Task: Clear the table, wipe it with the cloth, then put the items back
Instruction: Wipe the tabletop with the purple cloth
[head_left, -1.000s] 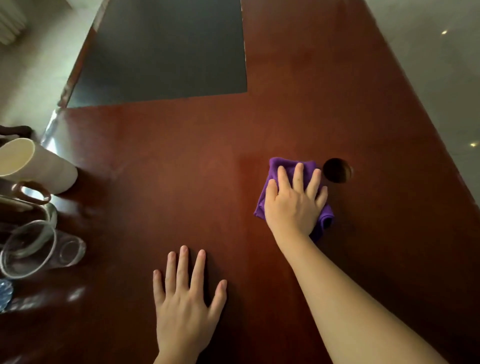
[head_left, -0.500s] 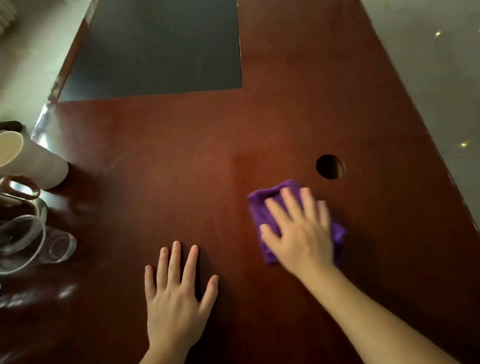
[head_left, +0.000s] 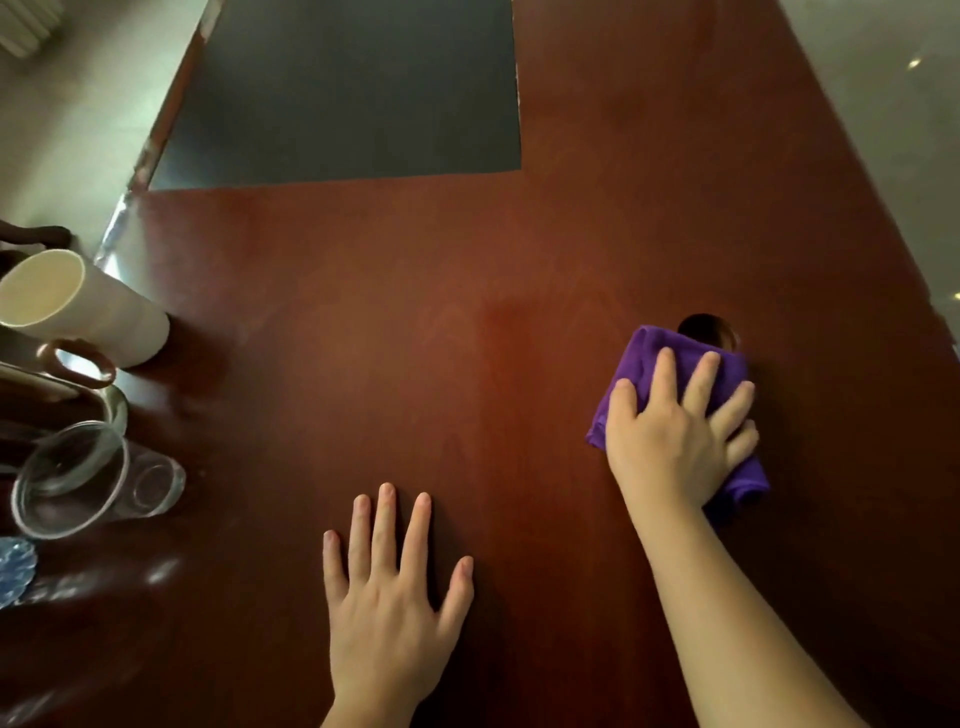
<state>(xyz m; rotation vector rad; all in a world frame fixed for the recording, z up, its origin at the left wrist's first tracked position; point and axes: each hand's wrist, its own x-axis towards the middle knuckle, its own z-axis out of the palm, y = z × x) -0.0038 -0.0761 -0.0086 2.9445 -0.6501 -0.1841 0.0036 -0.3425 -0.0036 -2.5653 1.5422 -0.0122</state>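
A folded purple cloth lies on the dark red wooden table, and my right hand presses flat on it with spread fingers. The cloth's far edge overlaps a round cable hole in the tabletop. Flat on the bare wood near the front edge rests my left hand, fingers apart and holding nothing. At the left edge stand a white mug, a clear glass and a metal item with a brown handle.
A dark grey panel covers the table's far left part. A blue patterned thing shows at the left border. The table's right edge runs diagonally, with pale floor beyond it.
My right hand slid the cloth toward me and then back out to the right, up to the cable hole. My left hand stayed flat in the same spot.
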